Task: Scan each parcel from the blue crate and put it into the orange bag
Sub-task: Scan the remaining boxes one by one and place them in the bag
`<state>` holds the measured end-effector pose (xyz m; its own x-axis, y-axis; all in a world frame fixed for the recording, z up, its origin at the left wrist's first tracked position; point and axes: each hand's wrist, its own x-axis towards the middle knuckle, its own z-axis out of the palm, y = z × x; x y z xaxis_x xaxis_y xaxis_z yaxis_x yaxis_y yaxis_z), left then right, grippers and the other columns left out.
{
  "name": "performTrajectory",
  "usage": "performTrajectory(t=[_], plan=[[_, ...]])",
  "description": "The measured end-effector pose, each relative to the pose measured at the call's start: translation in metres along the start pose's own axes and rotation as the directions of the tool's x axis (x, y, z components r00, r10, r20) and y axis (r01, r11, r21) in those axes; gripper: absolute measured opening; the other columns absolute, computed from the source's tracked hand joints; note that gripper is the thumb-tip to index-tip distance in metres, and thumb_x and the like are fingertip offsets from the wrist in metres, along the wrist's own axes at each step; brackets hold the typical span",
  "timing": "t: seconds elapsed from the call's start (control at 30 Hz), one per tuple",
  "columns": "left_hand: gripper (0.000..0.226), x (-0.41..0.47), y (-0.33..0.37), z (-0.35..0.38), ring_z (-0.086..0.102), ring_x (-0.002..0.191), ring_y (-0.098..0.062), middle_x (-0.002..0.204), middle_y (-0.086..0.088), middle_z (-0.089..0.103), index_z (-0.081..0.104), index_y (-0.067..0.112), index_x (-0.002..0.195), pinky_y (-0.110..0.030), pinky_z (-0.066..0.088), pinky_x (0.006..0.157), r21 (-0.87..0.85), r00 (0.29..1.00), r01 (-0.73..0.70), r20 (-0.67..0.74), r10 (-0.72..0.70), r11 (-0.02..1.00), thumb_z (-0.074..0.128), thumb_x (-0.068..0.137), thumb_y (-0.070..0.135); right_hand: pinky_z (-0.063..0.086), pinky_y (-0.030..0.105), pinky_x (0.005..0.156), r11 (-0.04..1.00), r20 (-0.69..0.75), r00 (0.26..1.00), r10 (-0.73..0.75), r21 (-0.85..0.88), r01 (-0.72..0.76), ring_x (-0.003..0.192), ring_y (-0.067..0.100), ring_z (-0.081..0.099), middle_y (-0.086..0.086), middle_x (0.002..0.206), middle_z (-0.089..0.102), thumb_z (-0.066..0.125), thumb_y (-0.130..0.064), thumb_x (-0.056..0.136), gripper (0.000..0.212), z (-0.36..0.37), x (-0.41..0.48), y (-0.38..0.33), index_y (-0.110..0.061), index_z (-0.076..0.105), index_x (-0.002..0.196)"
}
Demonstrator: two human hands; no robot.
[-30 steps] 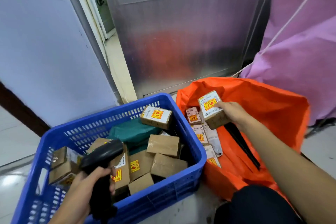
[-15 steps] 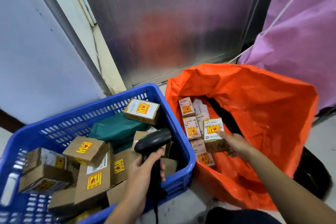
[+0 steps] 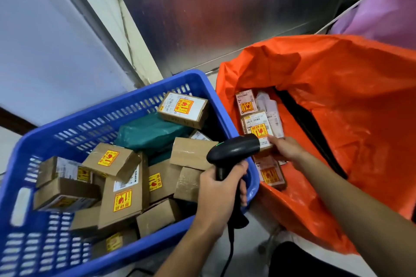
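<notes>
My right grip [image 3: 287,149] pinches the parcel [image 3: 256,126] low inside the bag [image 3: 349,101], setting it flat on the pile so it won't tumble. Meanwhile my left grip [image 3: 221,189] wraps the scanner [image 3: 234,148], parked over the crate [image 3: 90,123] rim, handy for the next one.

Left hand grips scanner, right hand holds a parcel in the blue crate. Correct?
No. Head view: the right hand holds the parcel inside the orange bag, not the blue crate. The left hand does grip the scanner.
</notes>
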<state>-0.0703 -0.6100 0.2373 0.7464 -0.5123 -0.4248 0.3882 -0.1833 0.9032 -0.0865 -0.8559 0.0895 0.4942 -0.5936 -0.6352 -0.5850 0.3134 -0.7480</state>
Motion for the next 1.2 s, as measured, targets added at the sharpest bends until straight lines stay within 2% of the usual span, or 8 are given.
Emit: performTrajectory(t=[0.17, 0.33, 0.43, 0.53, 0.63, 0.8, 1.07, 1.2], plan=[[0.032, 0.005, -0.003, 0.002, 0.05, 0.048, -0.023, 0.057, -0.016, 0.055, 0.066, 0.014, 0.066, -0.033, 0.047, 0.051, 0.011, 1.0, -0.011, 0.013, 0.011, 1.0, 0.072, 0.094, 0.026, 0.059, 0.034, 0.064, 0.989, -0.055, 0.998, 0.032, 0.143, -0.024, 0.098, 0.029, 0.071, 0.012, 0.12, 0.071, 0.055, -0.022, 0.105, 0.034, 0.019, 0.046, -0.021, -0.005, 0.06, 0.134], [0.032, 0.007, -0.006, -0.002, 0.053, 0.048, -0.023, 0.057, -0.015, 0.056, 0.068, 0.019, 0.064, -0.03, 0.048, 0.051, -0.009, 0.999, -0.003, 0.042, 0.004, 1.0, 0.072, 0.095, 0.026, 0.057, 0.042, 0.087, 0.979, -0.08, 0.997, -0.011, 0.202, 0.027, 0.097, 0.027, 0.066, 0.01, 0.119, 0.068, 0.049, -0.024, 0.106, 0.034, 0.04, 0.073, -0.045, -0.009, 0.06, 0.134], [0.033, 0.007, -0.005, -0.003, 0.053, 0.048, -0.022, 0.057, -0.014, 0.056, 0.069, 0.021, 0.063, -0.03, 0.048, 0.051, -0.02, 0.998, 0.005, 0.067, -0.004, 1.0, 0.072, 0.095, 0.026, 0.051, 0.032, 0.078, 0.991, -0.034, 0.999, -0.015, 0.131, 0.02, 0.095, 0.024, 0.066, 0.01, 0.111, 0.069, 0.046, -0.018, 0.105, 0.02, 0.041, 0.076, -0.051, -0.014, 0.065, 0.11], [0.031, 0.007, -0.006, -0.002, 0.052, 0.047, -0.023, 0.057, -0.015, 0.056, 0.068, 0.017, 0.065, -0.03, 0.047, 0.05, -0.024, 0.998, -0.004, 0.06, 0.005, 1.0, 0.072, 0.095, 0.025, 0.044, 0.03, 0.064, 0.999, -0.046, 0.999, 0.007, 0.047, -0.005, 0.076, 0.02, 0.057, 0.019, 0.117, 0.071, 0.042, -0.009, 0.1, 0.021, 0.033, 0.078, -0.043, -0.014, 0.063, 0.094], [0.032, 0.007, -0.007, 0.0, 0.05, 0.045, -0.024, 0.056, -0.017, 0.054, 0.067, 0.013, 0.066, -0.03, 0.046, 0.049, -0.017, 0.999, -0.019, 0.047, 0.02, 1.0, 0.071, 0.096, 0.023, 0.043, 0.031, 0.065, 0.999, -0.04, 0.999, 0.001, -0.05, -0.003, 0.074, 0.02, 0.055, 0.012, 0.097, 0.069, 0.045, -0.014, 0.102, 0.021, 0.024, 0.066, -0.04, -0.01, 0.066, 0.102], [0.029, 0.003, -0.002, 0.001, 0.05, 0.046, -0.024, 0.056, -0.018, 0.055, 0.065, 0.007, 0.073, -0.031, 0.046, 0.05, -0.033, 1.0, -0.002, 0.023, 0.003, 0.999, 0.071, 0.096, 0.024, 0.045, 0.033, 0.069, 0.983, 0.036, 0.999, -0.012, -0.185, 0.018, 0.071, 0.021, 0.056, 0.01, 0.081, 0.061, 0.05, -0.018, 0.104, 0.024, 0.008, 0.02, -0.057, -0.013, 0.056, 0.081], [0.026, 0.0, 0.003, 0.002, 0.053, 0.051, -0.025, 0.063, -0.018, 0.057, 0.067, 0.001, 0.084, -0.034, 0.049, 0.052, -0.089, 0.999, 0.05, -0.017, -0.052, 0.995, 0.072, 0.095, 0.024, 0.045, 0.025, 0.054, 0.941, -0.004, 0.984, -0.179, -0.294, 0.17, 0.057, 0.024, 0.065, 0.016, 0.08, 0.071, 0.049, -0.015, 0.1, 0.021, -0.001, -0.05, -0.109, 0.0, 0.062, 0.106], [0.024, -0.003, 0.009, -0.007, 0.052, 0.049, -0.023, 0.063, -0.015, 0.057, 0.066, 0.003, 0.083, -0.031, 0.046, 0.047, -0.106, 0.995, 0.093, -0.024, -0.096, 0.99, 0.073, 0.094, 0.024, 0.045, 0.024, 0.051, 0.877, 0.036, 0.974, -0.224, -0.429, 0.217, 0.057, 0.026, 0.068, 0.017, 0.078, 0.073, 0.05, -0.012, 0.097, 0.019, 0.005, -0.089, -0.127, -0.002, 0.064, 0.102]])
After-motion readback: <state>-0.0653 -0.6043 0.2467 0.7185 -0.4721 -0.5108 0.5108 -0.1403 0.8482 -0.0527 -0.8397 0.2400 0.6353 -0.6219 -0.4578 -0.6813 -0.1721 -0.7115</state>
